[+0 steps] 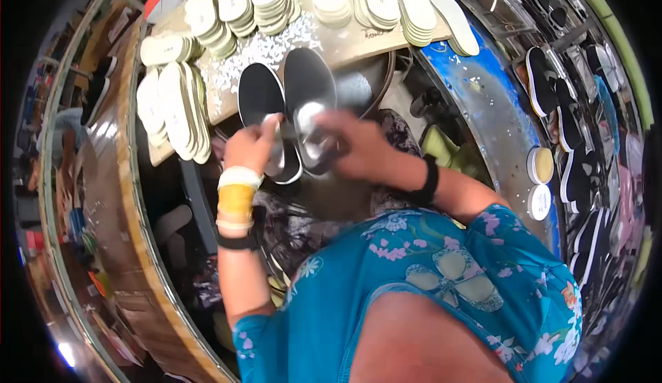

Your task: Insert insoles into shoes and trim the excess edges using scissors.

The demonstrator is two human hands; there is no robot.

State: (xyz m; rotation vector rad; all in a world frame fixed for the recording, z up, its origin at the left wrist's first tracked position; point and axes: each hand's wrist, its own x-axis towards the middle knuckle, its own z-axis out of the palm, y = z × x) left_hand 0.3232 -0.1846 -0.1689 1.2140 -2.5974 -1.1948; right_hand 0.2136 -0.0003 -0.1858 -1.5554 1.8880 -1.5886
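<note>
Looking at two dark shoes, dead center and a bit up, side by side with rounded ends toward the top of the frame: a white-rimmed shoe (261,90) and, just beside it, a greyer shoe (308,73) with a pale shine lower down.

Seeing the left hand (249,150) left of center, on a forearm rising almost straight from below, wrist stacked with bands (236,200) in white and yellow plus a black strap. Closed on the white-rimmed shoe around its middle, by the look of it, with fingertips bent in toward the frame's center.

Got the right hand (362,145) reaching in at a slant from the right, elbow bent and out wide, another black strap at the wrist. Fingers curled and pointing left, right up by the greyer shoe's lower half. Too blurry there, so can't tell whether grasping or just touching.

Also spotting piles of cream insoles (272,0) across the top and upper left on a wooden board (329,44), with white scraps (269,46) scattered about.
</note>
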